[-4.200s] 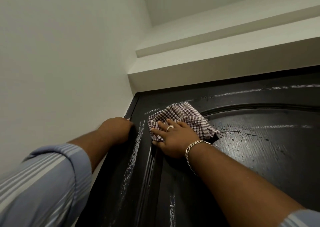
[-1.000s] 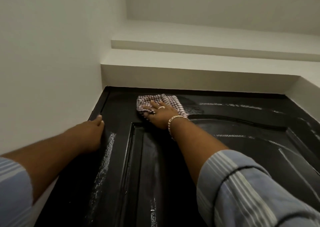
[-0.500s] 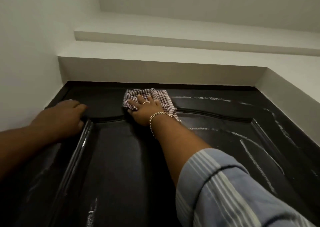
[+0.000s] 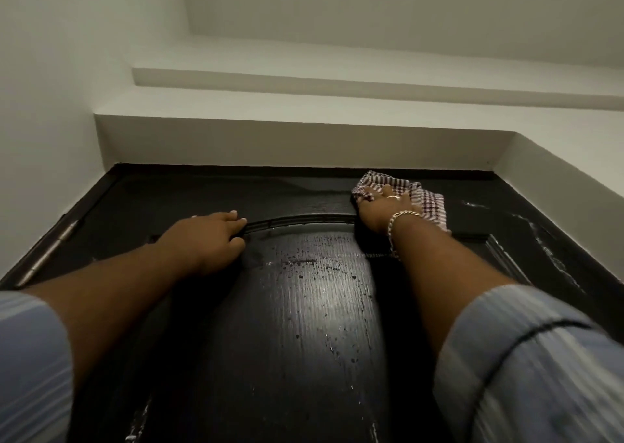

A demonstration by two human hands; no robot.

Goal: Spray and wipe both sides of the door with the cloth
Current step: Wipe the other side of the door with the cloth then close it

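- Dark glossy wood fills the near view: the door (image 4: pixel 304 341) still carries beads and streaks of spray down its centre panel, so this side looks only partly wiped.
- Striped sleeves (image 4: pixel 526 368) frame both forearms reaching up the door.
- Left hand (image 4: pixel 209 236) lies flat on the arched moulding, fingers (image 4: pixel 233 216) released and straight, bracing the door; keeping that pressure should stop the door swinging under the wipe.
- Right hand (image 4: pixel 381 209), with a bracelet (image 4: pixel 401 216) at the wrist, presses the checked cloth (image 4: pixel 422 199) against the door near its top right corner, fingers spread over the cloth, not clenched.
- Good practice, as I judge it: overlap strokes along the top rail, then work downward so drips are caught; the white streaks (image 4: pixel 547 243) along the right edge need a pass.
- Hinge (image 4: pixel 50 250) shows at the left edge.
- Farther up, a pale stepped lintel (image 4: pixel 304 139) and plain walls (image 4: pixel 50 88); no spray bottle is in view.
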